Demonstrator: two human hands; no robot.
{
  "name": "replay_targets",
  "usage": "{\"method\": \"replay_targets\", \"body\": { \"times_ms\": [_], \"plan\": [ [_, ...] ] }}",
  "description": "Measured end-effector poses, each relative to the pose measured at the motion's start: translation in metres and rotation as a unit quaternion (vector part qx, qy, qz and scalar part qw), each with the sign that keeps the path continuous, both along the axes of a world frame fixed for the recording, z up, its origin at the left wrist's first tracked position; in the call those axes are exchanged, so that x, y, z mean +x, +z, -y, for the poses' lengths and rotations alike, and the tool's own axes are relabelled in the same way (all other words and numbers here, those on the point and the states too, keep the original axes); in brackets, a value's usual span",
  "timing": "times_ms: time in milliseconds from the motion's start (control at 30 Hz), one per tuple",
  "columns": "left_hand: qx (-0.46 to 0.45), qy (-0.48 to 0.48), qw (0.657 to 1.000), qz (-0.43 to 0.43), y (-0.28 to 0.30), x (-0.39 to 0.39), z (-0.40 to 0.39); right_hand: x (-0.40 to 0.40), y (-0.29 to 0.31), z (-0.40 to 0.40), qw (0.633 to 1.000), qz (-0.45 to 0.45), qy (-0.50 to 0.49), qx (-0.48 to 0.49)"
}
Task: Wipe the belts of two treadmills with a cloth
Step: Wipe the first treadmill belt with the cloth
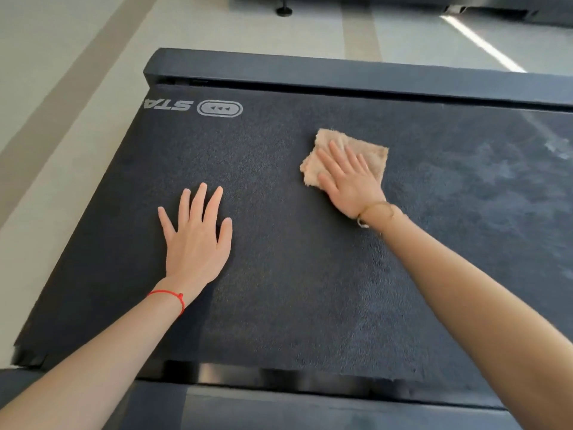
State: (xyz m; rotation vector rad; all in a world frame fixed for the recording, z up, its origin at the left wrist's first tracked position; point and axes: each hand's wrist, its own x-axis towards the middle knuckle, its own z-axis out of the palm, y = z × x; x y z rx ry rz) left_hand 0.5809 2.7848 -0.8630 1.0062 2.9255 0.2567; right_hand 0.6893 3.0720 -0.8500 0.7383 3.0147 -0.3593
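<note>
From the head camera I look down on a dark treadmill belt (279, 243) that fills most of the view. My right hand (350, 181) lies flat on a folded beige cloth (369, 150), its fingers straight and spread, pressing the cloth against the belt in the upper middle of the view. My left hand (195, 234) rests palm down on the bare belt, fingers straight and fanned, holding nothing; it sits well apart from the cloth, to its left and nearer to me. I see a red string (173, 297) round the left wrist and a thin bracelet (375, 209) round the right. Pale dusty smears (496, 162) show on the belt to the right of the cloth. White lettering and a logo (219, 108) are printed near the belt's far left corner. Beyond the belt runs the dark end cover (341, 72) of the treadmill, then a light floor (62, 72).
</note>
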Motion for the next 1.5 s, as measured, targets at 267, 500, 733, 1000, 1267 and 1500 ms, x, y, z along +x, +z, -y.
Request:
{"method": "replay_targets", "body": {
  "times_ms": [267,500,733,1000,1267,1500],
  "plan": [
    [-0.015,0.011,1.000,-0.017,0.000,0.002,-0.001,-0.075,0.001,0.051,0.994,-0.003,0.113,-0.009],
    [-0.018,0.012,1.000,-0.007,0.003,0.003,-0.003,-0.020,-0.002,0.030,0.991,-0.023,0.134,-0.014],
    [-0.021,0.012,0.999,-0.023,-0.003,0.001,-0.003,-0.130,0.003,-0.025,0.999,0.017,0.029,-0.006],
    [-0.028,0.007,0.999,-0.036,-0.004,0.001,-0.001,-0.177,0.004,0.056,0.984,0.018,0.176,-0.013],
    [-0.027,0.009,0.999,-0.033,-0.002,0.001,-0.002,-0.116,0.004,-0.071,0.999,0.025,-0.027,0.014],
    [-0.022,0.012,0.999,-0.035,-0.002,0.004,-0.003,-0.103,0.000,0.012,0.996,0.002,0.089,-0.002]
  ]
}}
